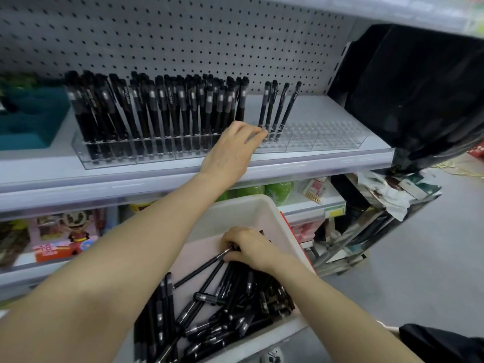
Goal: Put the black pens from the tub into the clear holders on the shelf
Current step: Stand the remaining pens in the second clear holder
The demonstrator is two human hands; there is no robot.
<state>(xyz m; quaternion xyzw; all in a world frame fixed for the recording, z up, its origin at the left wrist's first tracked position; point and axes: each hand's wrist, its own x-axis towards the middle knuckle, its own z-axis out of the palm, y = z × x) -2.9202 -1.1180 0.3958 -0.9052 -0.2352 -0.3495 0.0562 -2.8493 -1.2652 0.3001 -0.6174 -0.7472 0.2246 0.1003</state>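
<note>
A white tub [262,205] below the shelf holds a loose pile of black pens [222,310]. My right hand [251,250] is inside the tub and grips a few pens at their far ends. On the shelf, the left clear holder [125,159] is packed with upright black pens. The right clear holder [322,138] has only a short row of pens [277,106] at its left end. My left hand [233,150] reaches to that row, its fingertips closed round the lower end of the leftmost pen; the thumb is hidden.
A teal bin [31,119] stands on the shelf at the far left. A black bag [419,87] hangs at the shelf's right end. Below are a toy box [62,237], green bottles [277,191] and a metal rack [361,237] on the grey floor.
</note>
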